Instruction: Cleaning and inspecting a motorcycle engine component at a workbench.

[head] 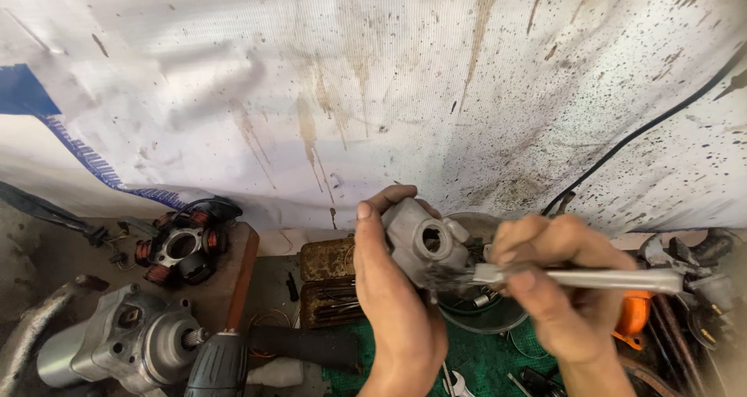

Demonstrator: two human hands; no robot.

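Note:
My left hand (393, 288) grips a grey cast-metal part (420, 241) with a round bore, held up in front of the stained white sheet. My right hand (556, 276) holds a pale-handled brush (591, 279) level, its dark bristles against the underside of the metal part. Both hands hover above a round metal bowl (482, 307) that sits on a green mat (482, 358).
A copper-wound stator (183, 245) lies at the left on a reddish board. Below it sit a grey starter motor (117, 342) and a dark power drill (222, 362). A rusty tin (327, 258) and a tray of small tools stand mid-bench. Orange-handled tools and a black cable are right.

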